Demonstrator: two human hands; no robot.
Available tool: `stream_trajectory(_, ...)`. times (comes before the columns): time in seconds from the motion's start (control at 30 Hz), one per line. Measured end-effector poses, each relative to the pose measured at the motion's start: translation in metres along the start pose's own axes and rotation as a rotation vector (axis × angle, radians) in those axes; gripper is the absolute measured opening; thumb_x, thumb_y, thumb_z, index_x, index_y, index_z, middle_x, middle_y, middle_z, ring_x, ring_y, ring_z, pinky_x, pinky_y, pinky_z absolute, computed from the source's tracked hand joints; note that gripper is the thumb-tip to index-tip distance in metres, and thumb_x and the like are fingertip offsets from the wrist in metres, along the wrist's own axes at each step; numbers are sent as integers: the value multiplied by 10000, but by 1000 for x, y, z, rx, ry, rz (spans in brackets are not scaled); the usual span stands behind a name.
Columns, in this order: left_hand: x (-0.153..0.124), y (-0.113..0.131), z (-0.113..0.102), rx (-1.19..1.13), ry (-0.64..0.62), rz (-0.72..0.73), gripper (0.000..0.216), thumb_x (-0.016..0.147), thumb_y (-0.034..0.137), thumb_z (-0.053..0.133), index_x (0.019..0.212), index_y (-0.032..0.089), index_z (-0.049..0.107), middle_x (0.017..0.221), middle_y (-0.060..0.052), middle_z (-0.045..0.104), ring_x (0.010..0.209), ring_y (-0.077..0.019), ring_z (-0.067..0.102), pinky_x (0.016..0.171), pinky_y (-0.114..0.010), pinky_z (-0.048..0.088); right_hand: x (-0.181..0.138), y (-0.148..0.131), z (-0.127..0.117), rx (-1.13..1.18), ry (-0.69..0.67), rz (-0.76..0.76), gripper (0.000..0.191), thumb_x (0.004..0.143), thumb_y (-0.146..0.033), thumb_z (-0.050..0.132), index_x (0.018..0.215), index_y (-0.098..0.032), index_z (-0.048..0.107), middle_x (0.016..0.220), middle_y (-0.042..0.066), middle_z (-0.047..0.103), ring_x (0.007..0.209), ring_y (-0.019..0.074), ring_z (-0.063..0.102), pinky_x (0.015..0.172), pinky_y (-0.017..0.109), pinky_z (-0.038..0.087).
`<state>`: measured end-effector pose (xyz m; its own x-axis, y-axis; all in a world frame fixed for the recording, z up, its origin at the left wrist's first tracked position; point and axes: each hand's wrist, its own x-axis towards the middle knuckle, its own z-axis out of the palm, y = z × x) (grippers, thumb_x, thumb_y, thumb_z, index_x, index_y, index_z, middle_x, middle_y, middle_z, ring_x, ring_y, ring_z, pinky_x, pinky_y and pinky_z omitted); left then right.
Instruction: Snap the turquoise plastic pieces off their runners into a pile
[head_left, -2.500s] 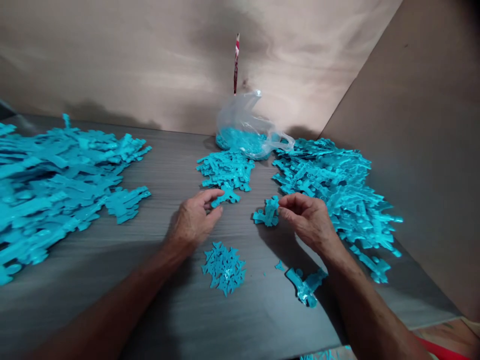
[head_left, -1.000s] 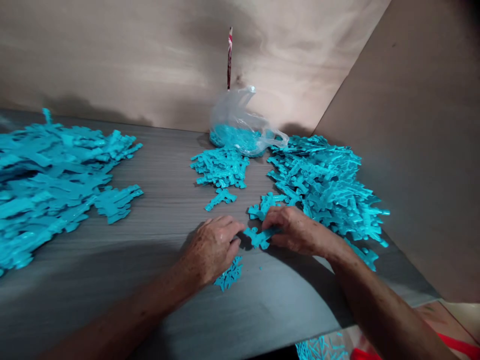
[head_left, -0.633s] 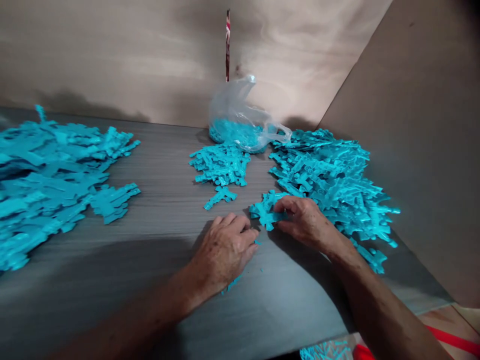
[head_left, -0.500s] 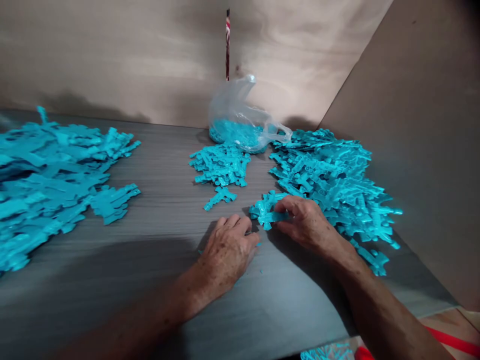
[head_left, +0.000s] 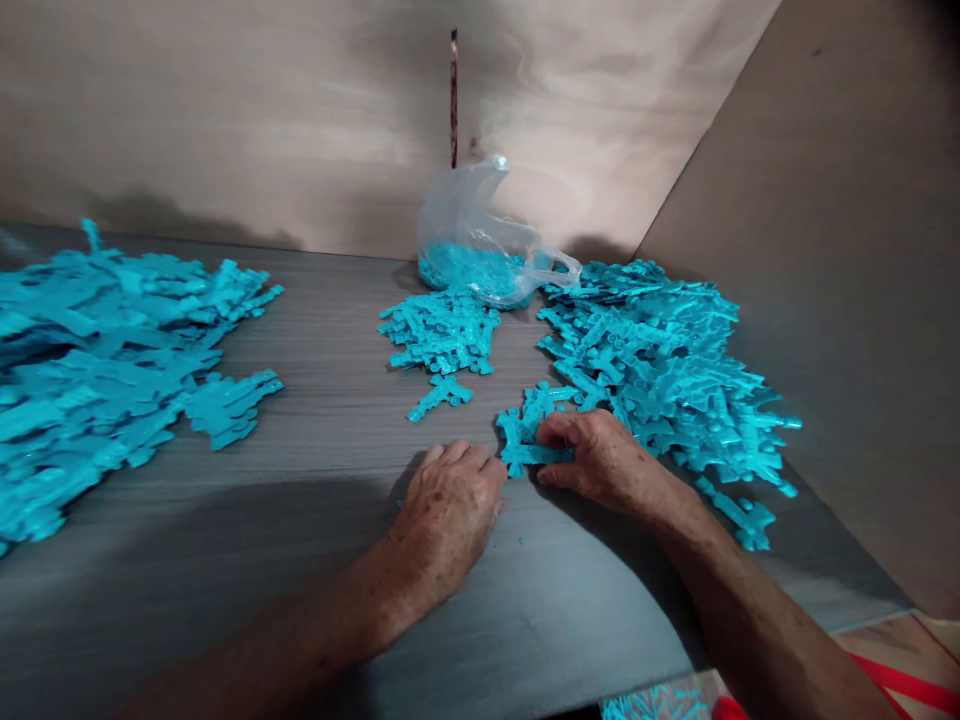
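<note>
Has the left pile [head_left: 120,350] of teal pieces heaped on the bench [head_left: 322,420]. Curls the left hand [head_left: 450,505] low over the bench; cannot tell whether gripping anything. Has a loose piece [head_left: 441,395] farther back, before the small pile [head_left: 442,332], with a bag [head_left: 472,225] behind. Grips the T-shaped piece [head_left: 529,454] in the right hand [head_left: 604,458], just right of the left. Has the right pile [head_left: 664,345] beyond.

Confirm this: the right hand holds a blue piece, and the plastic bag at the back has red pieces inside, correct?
Not quite: the head view shows blue pieces, not red, inside the plastic bag. The right hand does hold a blue piece.
</note>
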<state>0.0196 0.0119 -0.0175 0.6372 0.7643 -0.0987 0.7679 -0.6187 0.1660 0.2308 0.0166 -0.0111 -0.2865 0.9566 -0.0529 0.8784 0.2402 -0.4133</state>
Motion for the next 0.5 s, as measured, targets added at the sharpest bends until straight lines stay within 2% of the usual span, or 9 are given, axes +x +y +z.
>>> stream_trajectory(0.1, -2, -3, 0, 17, 32, -32, 121, 880, 278, 642, 959, 195, 682, 990, -77, 681, 982, -313, 611, 814, -464, 462, 1, 1, 3, 42, -25, -13, 221, 723, -208, 770, 933, -211, 698, 898, 23, 710, 822, 197, 616, 708, 288, 404)
stream_trajectory(0.27, -3, -5, -6, 30, -18, -7, 106, 905, 232, 591, 928, 194, 687, 996, -82, 697, 977, -314, 629, 812, -471, 465, 2, 5, 9, 101, -32, -19, 280, 710, -164, 757, 979, -225, 713, 895, 18, 690, 855, 199, 593, 749, 296, 417)
stream_trajectory(0.5, 0, -2, -11, 31, -56, -24, 125, 915, 223, 550, 957, 159, 649, 1020, -113, 691, 1002, -331, 624, 840, -485, 466, 1, 10, 10, 174, -6, -64, 301, 695, -155, 763, 980, -230, 702, 861, -2, 639, 757, 156, 567, 683, 266, 414)
